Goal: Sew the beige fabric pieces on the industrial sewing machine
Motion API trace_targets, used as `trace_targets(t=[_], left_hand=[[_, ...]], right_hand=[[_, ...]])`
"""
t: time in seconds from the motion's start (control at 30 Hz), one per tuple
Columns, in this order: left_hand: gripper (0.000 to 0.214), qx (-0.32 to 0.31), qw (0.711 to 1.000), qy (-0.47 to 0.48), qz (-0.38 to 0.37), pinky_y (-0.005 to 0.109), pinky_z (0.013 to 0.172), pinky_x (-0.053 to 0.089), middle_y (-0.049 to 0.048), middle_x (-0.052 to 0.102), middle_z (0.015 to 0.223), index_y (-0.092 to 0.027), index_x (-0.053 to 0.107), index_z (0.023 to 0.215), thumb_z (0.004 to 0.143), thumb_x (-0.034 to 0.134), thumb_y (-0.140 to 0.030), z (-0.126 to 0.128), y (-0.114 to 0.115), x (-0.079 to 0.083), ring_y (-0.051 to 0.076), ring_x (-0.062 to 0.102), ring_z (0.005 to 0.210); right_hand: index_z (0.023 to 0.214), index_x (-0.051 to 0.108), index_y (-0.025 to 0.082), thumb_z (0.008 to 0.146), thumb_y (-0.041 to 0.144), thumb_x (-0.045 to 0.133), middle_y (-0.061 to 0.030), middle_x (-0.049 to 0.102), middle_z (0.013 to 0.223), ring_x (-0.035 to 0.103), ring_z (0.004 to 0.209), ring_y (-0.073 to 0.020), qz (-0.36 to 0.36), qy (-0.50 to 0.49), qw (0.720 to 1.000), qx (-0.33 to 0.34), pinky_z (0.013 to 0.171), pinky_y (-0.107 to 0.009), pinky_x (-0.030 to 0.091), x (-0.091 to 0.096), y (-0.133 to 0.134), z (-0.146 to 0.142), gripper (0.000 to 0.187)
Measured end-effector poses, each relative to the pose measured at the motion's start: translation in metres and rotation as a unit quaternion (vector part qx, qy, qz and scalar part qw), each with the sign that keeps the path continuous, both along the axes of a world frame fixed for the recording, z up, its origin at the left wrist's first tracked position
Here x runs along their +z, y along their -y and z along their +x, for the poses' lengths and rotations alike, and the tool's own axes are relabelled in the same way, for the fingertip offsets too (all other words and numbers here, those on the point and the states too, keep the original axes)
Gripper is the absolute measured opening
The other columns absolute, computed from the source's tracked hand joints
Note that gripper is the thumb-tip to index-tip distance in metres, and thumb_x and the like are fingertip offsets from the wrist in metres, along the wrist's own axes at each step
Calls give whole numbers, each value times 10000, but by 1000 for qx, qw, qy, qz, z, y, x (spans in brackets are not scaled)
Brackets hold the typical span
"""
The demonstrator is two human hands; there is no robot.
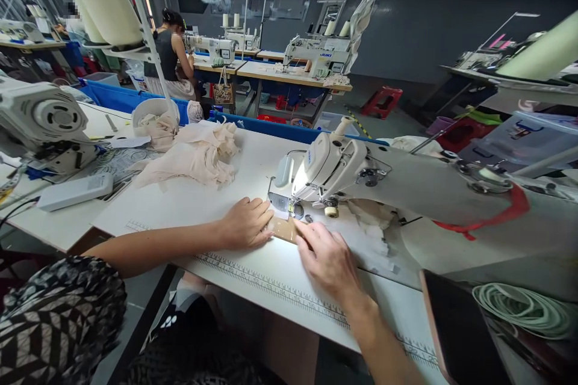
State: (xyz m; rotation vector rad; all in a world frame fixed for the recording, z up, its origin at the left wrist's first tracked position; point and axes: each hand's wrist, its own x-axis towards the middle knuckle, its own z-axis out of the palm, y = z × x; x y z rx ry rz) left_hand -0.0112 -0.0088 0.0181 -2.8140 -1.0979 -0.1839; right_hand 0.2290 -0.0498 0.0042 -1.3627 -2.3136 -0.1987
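White casing covers the sewing machine (54, 111) at the far left, with a flat white box (76, 191) lying in front of it. Next comes a white tub (149, 109) with cream cloth in it, and just beside that a loose heap of cream fabric (189, 159), probably set there to be within the left arm's reach while leaving the bench (257, 138) bare nearer the needle.

The left hand (247, 222) lies palm down, fingers close together, their tips at the left edge of a small brown piece (283, 230); whether the thumb pinches it I cannot tell. That piece lies flat on the bench just in front of the presser foot of the nearer machine (332, 162), whose lamp lights it. The right hand (327, 255) comes in from the other side, fingers narrowly bunched, forefinger stretched to the piece's right edge; its grip is hidden too. With a hand at either side, the piece is likely being kept flat and straight.

Far right, a dark phone (465, 325) and a coil of pale green cord (519, 310) sit clear of the working spot.
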Motion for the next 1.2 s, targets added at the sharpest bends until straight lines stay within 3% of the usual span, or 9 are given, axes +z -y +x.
trace_targets(t=[0.13,0.3,0.4,0.5,0.63,0.73,0.87,1.03,1.2], left_hand=[[358,-3,1000,11,-7,397,844,430,160,649,1265,-134,616,1203,1061,479,-433,-2,0,0,298,570,1092],[355,-8,999,27,-32,396,898,466,154,629,1351,-144,599,1260,1065,495,-421,-9,1,2,293,574,1178],[281,-6,996,66,-62,368,944,491,115,670,1298,-171,595,1291,1071,459,-281,-37,-7,4,250,599,1171],[253,59,991,119,-34,356,974,501,104,707,1190,-167,637,1220,1039,461,-156,-84,-23,8,236,612,1134],[155,145,977,145,63,400,956,515,126,685,1142,-171,666,1122,988,637,-242,-137,-51,11,297,580,1158],[111,127,979,133,83,405,930,516,130,671,1141,-175,674,1051,953,684,-227,-151,-68,11,305,576,1154],[160,61,978,179,90,394,916,505,118,697,1039,-181,641,897,1016,541,-218,-153,-78,19,270,611,1073],[216,-8,955,292,-43,275,768,507,51,700,842,-181,614,905,1031,488,-303,-141,-74,42,164,637,773],[139,-39,931,223,-287,201,620,429,3,709,728,-164,657,858,932,596,-265,-88,-71,57,110,620,628]], right_hand=[[1355,701,188,1057,324,387,-91,698,938,599,751,-203,-7,77,997,-11,755,-344,453,2,-4,-15,454],[1230,774,199,1076,334,351,-83,645,837,531,654,-185,48,123,991,3,675,-339,407,-2,-10,-18,470],[1200,786,170,1083,324,351,-82,624,814,522,649,-182,107,116,987,16,669,-345,398,-8,-12,-18,476],[1175,791,165,1094,324,333,-73,607,802,537,664,-183,131,105,986,20,678,-345,404,-13,-12,-18,492],[1165,788,162,1098,337,326,-57,587,788,495,618,-170,136,85,987,27,640,-338,386,-12,-13,-18,497],[1148,788,145,1097,328,346,-49,582,783,461,598,-159,137,70,988,30,629,-330,373,-10,-13,-19,481],[1152,786,135,1097,312,358,-53,599,795,473,627,-162,139,71,987,31,660,-331,383,-9,-12,-19,467],[1217,765,136,1082,293,408,-62,632,833,518,693,-175,106,64,992,22,719,-332,416,-6,-7,-18,413],[1222,766,168,1072,284,425,-72,644,868,528,747,-186,71,63,996,3,739,-332,400,-3,-1,-20,390]])
